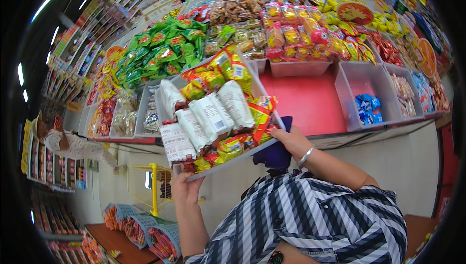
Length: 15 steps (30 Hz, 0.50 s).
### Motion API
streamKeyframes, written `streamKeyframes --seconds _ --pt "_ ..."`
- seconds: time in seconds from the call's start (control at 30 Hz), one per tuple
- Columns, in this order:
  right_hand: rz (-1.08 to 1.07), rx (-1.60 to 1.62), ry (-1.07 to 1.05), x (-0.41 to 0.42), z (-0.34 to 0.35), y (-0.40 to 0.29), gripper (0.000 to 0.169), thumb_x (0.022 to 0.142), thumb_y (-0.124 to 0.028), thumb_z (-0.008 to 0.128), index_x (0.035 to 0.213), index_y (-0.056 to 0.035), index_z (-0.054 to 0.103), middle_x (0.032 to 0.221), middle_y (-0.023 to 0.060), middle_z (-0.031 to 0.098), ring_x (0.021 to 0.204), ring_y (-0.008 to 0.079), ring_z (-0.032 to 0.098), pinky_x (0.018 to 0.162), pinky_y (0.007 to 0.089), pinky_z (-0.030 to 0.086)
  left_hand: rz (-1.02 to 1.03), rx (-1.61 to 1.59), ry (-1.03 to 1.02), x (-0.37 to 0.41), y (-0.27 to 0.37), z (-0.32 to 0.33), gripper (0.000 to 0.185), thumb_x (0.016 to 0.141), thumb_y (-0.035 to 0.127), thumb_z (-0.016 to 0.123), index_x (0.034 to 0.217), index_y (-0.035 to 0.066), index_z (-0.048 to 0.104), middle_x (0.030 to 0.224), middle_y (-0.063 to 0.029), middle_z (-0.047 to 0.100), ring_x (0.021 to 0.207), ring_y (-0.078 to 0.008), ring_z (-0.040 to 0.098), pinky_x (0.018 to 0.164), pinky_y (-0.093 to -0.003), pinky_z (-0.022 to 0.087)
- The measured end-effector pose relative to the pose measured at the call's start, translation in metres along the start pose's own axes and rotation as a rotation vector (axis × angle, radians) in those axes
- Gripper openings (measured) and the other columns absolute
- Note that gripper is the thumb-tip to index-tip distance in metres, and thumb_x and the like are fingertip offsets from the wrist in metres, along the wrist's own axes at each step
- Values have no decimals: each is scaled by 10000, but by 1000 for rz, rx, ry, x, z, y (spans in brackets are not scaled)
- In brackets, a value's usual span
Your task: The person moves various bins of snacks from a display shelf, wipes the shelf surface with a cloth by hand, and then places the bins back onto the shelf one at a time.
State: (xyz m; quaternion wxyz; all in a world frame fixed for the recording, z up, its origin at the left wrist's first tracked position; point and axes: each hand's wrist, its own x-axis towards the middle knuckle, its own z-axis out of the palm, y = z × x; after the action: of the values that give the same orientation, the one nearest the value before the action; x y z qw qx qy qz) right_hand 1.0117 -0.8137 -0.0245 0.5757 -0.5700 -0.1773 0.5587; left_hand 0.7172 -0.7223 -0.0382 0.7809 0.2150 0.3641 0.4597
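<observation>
A translucent plastic bin (pixel 233 161) is held tilted in front of my body, gripped at two corners. My left hand (pixel 186 188) has its near-left corner. At the right corner, my right hand (pixel 294 141) has its thumb over the rim; a silver bracelet circles that wrist. White wrapped snack packets (pixel 211 114) lie across the middle of the bin. Yellow-and-red snack bags (pixel 229 149) fill the space around them. A dark purple cloth (pixel 273 157) hangs by my right hand, beneath the bin; whether my fingers hold it is hidden. Beyond lies a red display surface (pixel 302 104).
Green snack bags (pixel 160 49) are heaped at the back left, pink-wrapped packets (pixel 291 38) at the back middle. Blue packets (pixel 368 109) sit in a bin at right. A yellow shopping cart (pixel 154 187) and another person (pixel 72 140) are at left. Blue bags (pixel 140 227) stand on a brown surface.
</observation>
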Motion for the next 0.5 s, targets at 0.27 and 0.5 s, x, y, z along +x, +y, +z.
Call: streamKeyframes --seconds 0.27,0.5 --pt "-66 155 11 16 -45 15 324 804 -287 606 962 -16 527 818 44 572 698 141 567 635 286 485 -38 -65 75 10 -2 -15 589 624 -37 468 1199 70 399 1153 -141 484 1060 -331 478 866 -539 418" --pt "-406 -289 460 57 -136 25 260 771 -140 557 989 -13 492 850 128 598 709 240 595 652 337 481 -37 -145 178 8 -1 -12 488 675 -33 425 1157 45 432 1158 -167 488 1060 -344 486 853 -537 444"
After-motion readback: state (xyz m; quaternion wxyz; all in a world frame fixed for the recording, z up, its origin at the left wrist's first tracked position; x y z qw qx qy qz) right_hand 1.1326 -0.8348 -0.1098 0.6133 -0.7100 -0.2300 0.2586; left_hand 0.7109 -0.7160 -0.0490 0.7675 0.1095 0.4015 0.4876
